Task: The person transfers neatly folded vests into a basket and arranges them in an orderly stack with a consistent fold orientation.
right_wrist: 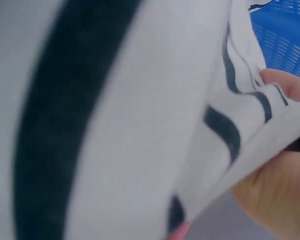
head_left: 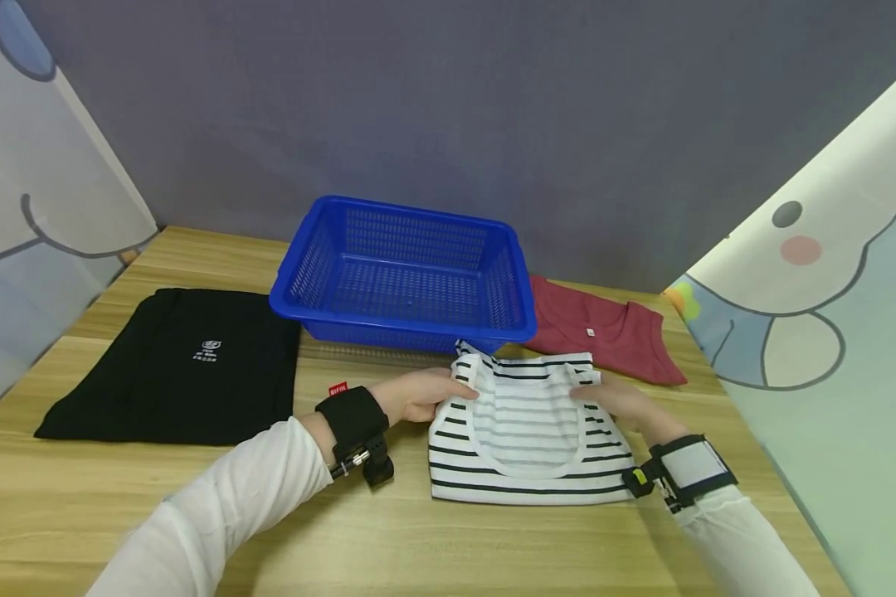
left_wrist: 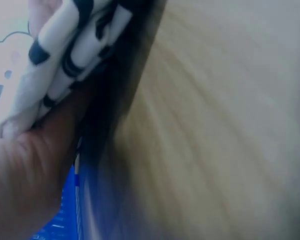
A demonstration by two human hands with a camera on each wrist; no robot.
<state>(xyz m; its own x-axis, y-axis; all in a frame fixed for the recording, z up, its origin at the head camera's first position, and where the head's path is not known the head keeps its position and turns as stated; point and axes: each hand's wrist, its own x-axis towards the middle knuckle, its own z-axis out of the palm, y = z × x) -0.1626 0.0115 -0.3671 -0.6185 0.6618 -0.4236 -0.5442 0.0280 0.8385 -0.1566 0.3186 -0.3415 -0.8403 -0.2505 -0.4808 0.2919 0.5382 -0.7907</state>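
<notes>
A white tank top with black stripes (head_left: 523, 485) lies folded in front of the basket, its wide neckline toward me. My left hand (head_left: 421, 393) pinches its left shoulder edge, thumb on top; in the left wrist view the striped layers (left_wrist: 50, 65) sit between thumb and fingers. At the other shoulder my right hand (head_left: 623, 400) grips the cloth, and the right wrist view shows the bunched striped fabric (right_wrist: 240, 115) between its thumb and fingers. The far edge of the top reaches the basket's front side.
Behind the top stands a blue plastic basket (head_left: 403, 325) with nothing visible inside. A folded black garment (head_left: 172, 373) lies at the left, with a small red tag (head_left: 338, 388) near it. A folded red tank top (head_left: 612, 340) sits at the right, partly behind the basket. A grey wall rises behind.
</notes>
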